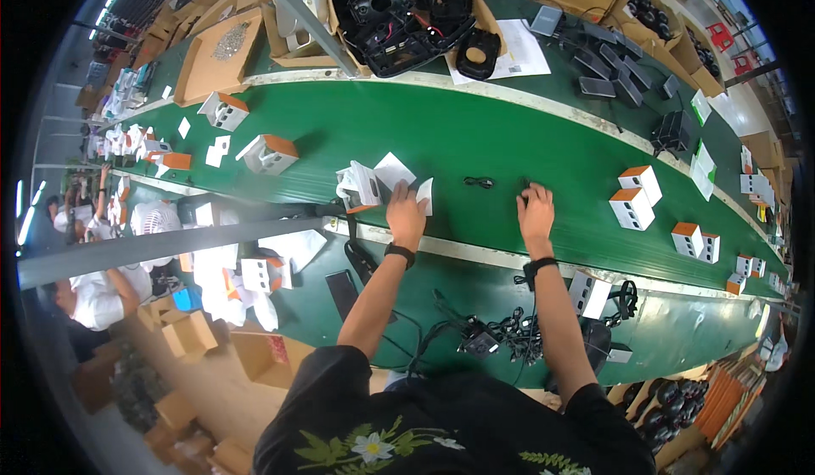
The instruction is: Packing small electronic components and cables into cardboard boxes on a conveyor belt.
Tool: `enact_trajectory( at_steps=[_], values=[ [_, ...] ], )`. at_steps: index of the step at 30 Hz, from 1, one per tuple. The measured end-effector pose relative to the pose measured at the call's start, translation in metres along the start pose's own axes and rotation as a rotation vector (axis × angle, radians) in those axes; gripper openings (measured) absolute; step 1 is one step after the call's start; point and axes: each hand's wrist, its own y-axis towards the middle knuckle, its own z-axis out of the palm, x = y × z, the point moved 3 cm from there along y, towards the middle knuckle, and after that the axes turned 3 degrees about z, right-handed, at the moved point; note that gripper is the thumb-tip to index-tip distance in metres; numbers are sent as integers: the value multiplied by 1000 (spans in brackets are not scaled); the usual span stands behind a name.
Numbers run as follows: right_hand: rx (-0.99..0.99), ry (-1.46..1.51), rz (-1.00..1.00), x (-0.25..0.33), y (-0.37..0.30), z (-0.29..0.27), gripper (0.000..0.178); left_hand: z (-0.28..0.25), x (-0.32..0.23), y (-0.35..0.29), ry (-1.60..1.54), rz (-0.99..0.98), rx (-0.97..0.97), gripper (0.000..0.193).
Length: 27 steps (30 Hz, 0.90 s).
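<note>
My left hand (407, 218) rests on the green conveyor belt (373, 118), fingers stretched out over the edge of a white leaflet (393, 170). A second white leaflet (426, 195) stands tilted beside its fingertips. Just left of that hand sits an opened white-and-orange box (360, 188) with a white item at its side. My right hand (536, 213) is farther right, its fingers curled down onto a small black cable (524, 182), partly hidden by the fingertips. Between the hands lies another coiled black cable (480, 182), touched by neither.
Closed white-and-orange boxes (632, 209) stand at the right; open ones (270, 154) are on the left. A grey metal bar (170, 250) crosses the left side. Tangled black cables (518, 337) lie on the near bench. Black plastic housings (399, 16) fill a carton beyond the belt.
</note>
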Motion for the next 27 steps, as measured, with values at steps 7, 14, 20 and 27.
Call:
enact_trajectory(
  at_steps=[7, 14, 20, 27],
  values=[
    [8, 163, 219, 9, -86, -43, 28, -10, 25, 71, 55, -21, -96, 63],
    [-60, 463, 145, 88, -162, -130, 28, 38, 45, 106, 148, -277, 89, 101],
    [-10, 389, 104, 126, -220, -202, 26, -1, 8, 30, -202, -178, -44, 38],
    [-138, 402, 302, 116, -256, -278, 20, -216, -32, -203, -796, -425, -211, 29]
  ],
)
